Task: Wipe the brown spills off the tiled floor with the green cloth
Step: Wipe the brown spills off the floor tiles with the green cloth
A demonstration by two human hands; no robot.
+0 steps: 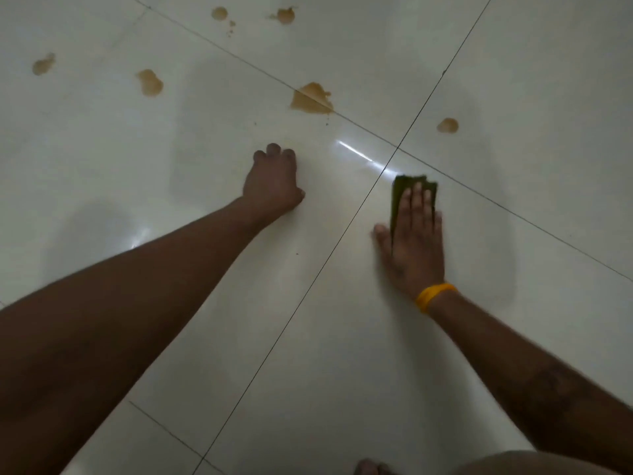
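Green cloth (399,193) under right hand (412,241) on tiled floor (342,337)

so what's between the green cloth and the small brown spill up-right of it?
Head view: bare pale tile, crossed by one dark grout line. Nothing else lies between the green cloth under the right hand and that small spill.

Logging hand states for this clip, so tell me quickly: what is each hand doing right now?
Left hand: empty, fingers curled, braced on the tiled floor.
Right hand: open and flat, pressing the green cloth onto the floor.
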